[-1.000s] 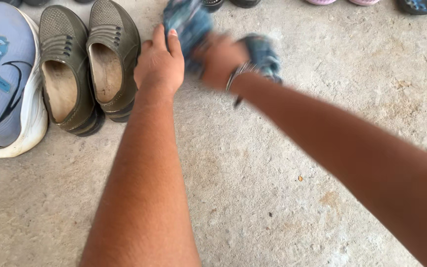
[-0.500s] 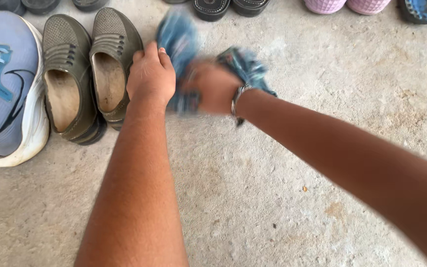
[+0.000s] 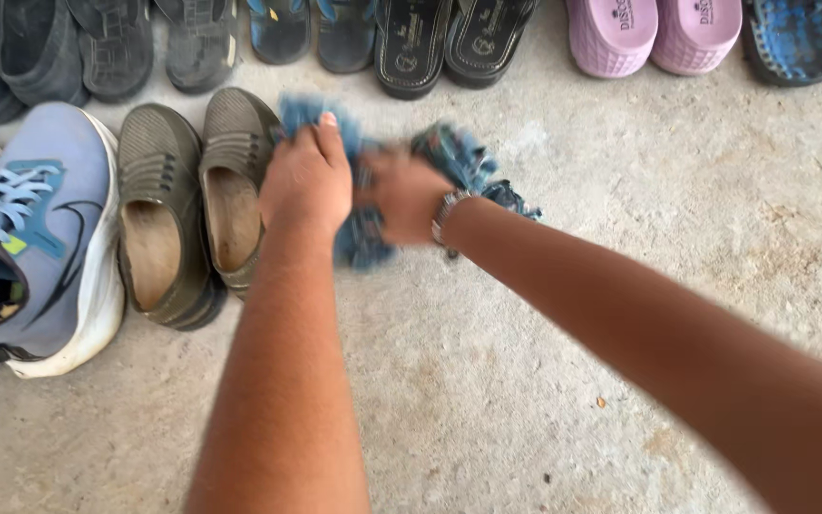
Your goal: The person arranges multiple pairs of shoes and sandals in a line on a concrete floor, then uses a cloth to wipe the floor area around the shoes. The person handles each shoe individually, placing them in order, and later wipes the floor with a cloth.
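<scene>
View: the camera has tilted up, so everything sits lower in the frame than before.
Far row: black sandals (image 3: 454,43), pink slippers (image 3: 654,33) and dark sandals (image 3: 111,48) now show along the top edge.
Hands: left hand (image 3: 306,181) and right hand (image 3: 401,195) have moved closer together on the blue cloth (image 3: 363,238).
Cloth: now bunched lower, mid-frame.

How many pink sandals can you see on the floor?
2. One pink sandal and a second pink sandal lie side by side at the top edge, right of the black flip-flops. Their far ends are cut off by the frame.
</scene>
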